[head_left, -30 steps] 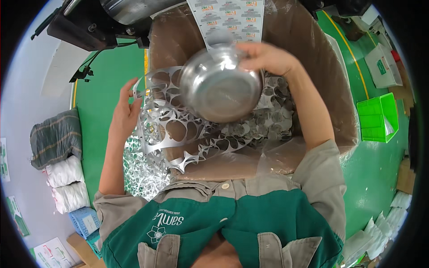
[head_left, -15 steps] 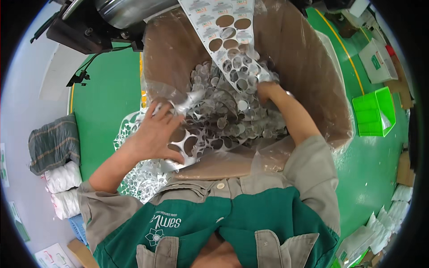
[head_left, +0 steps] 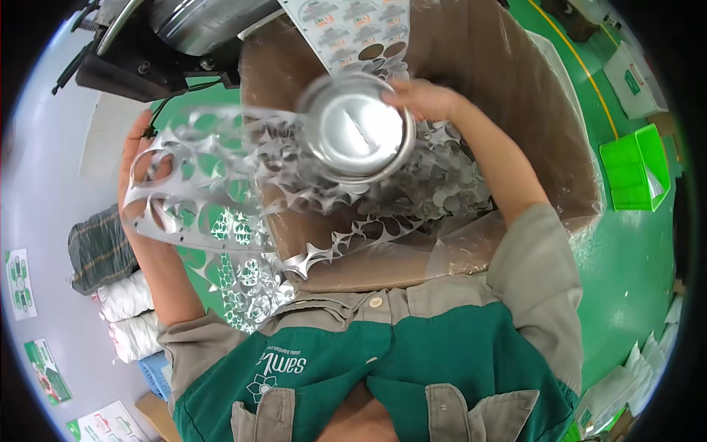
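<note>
My right hand (head_left: 423, 99) grips the rim of a shiny round metal bowl (head_left: 357, 132), blurred by motion and held over the brown carton (head_left: 508, 125) lined with clear plastic. Loose silvery discs (head_left: 449, 180) lie in the carton. Off to the left, my left hand (head_left: 140, 177) holds the end of a silver foil web (head_left: 276, 177) full of round holes, partly in front of its fingers. This web stretches across the carton's left side towards the bowl. A printed sheet (head_left: 350, 37) hangs into the carton from above; the bowl hides its lower part.
A dark machine with a metal roller (head_left: 199, 26) stands at the upper left. More punched foil scrap (head_left: 254, 287) lies on the green floor beside the carton. A bright green bin (head_left: 626, 177) is at the right; a striped grey bundle (head_left: 103, 247) and white bags (head_left: 129, 298) are at the left.
My left hand has moved up and left, pulling the punched web out sideways. My right hand has come up out of the discs with the metal bowl, which was not visible before.
</note>
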`<action>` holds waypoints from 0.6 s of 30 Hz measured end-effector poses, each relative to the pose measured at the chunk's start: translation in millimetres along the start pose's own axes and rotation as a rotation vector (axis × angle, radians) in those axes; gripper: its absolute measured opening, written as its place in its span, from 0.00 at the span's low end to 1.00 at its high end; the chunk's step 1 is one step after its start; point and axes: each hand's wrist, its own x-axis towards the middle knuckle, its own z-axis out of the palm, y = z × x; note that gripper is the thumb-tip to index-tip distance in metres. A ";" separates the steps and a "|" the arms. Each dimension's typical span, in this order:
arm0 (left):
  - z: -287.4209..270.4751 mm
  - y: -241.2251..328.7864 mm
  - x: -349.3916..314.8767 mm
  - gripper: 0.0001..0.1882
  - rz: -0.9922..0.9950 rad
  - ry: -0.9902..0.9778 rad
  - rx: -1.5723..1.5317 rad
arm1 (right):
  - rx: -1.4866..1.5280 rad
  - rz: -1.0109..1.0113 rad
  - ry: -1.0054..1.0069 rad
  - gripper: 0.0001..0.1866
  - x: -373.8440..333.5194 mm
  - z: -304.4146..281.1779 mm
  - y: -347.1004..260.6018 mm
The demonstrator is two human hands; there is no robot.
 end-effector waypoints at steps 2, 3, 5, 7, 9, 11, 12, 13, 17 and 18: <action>-48.3 -24.2 33.8 0.22 -0.235 -0.098 -0.084 | -0.655 0.180 0.326 0.41 10.9 -4.9 74.3; -98.9 -49.9 56.2 0.20 -0.317 -0.329 -0.145 | -0.861 0.151 0.304 0.30 13.7 4.3 90.5; -85.2 -72.9 39.6 0.19 -0.358 -0.198 -0.121 | -1.112 0.323 0.133 0.36 10.1 9.2 93.1; -78.3 -82.8 38.3 0.19 -0.384 -0.183 -0.085 | -1.196 0.360 0.132 0.33 0.4 5.9 74.3; -73.8 -76.8 41.2 0.19 -0.392 -0.260 -0.059 | -1.076 0.332 0.165 0.30 -15.8 -9.3 16.5; -65.9 -68.3 47.6 0.20 -0.434 -0.149 0.073 | -0.717 -0.144 0.223 0.29 -24.6 -40.6 -10.9; -69.6 -67.4 44.8 0.20 -0.452 -0.033 0.132 | -0.256 -0.030 0.077 0.27 -46.0 -21.9 -73.5; -76.1 -65.2 48.7 0.21 -0.449 -0.029 0.163 | 0.060 -0.332 0.038 0.23 -41.1 -28.3 -72.2; -85.6 -51.9 36.6 0.18 -0.202 -0.127 0.088 | 0.906 -0.546 -0.296 0.23 -31.5 -5.2 -60.2; -93.4 -40.4 29.4 0.18 -0.120 -0.182 0.051 | 0.828 -0.422 -0.313 0.21 -23.5 1.1 -42.6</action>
